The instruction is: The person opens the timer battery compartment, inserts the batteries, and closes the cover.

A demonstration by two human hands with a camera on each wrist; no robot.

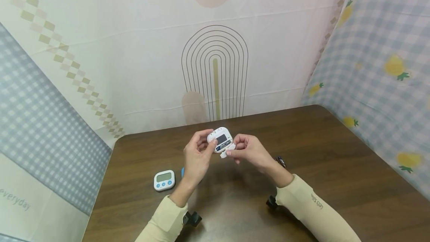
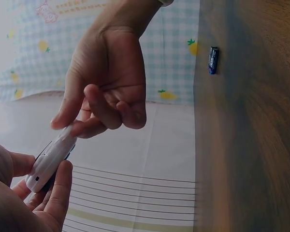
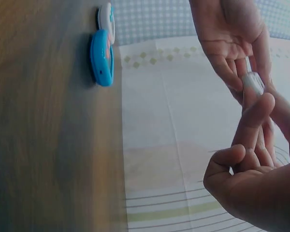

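My left hand (image 1: 198, 158) holds a white digital timer (image 1: 211, 137) above the table, thumb across its back and fingers behind it. That back faces the head camera, with a dark rectangle (image 1: 221, 139) in its middle. Below the rectangle, the battery slot is uncovered and a dark blue battery (image 1: 223, 145) lies in it. At the timer's lower right edge, my right hand (image 1: 250, 151) pinches a small white battery cover (image 1: 223, 155) between thumb and fingers. In the left wrist view the timer (image 2: 49, 162) shows edge-on, with the right fingertips at its upper end.
A white timer with blue buttons (image 1: 164, 180) lies on the brown table (image 1: 141, 152) at the left. Next to it is a blue timer (image 3: 102, 58), mostly hidden by the left wrist in the head view. A loose battery (image 2: 213, 60) lies beyond the right forearm.
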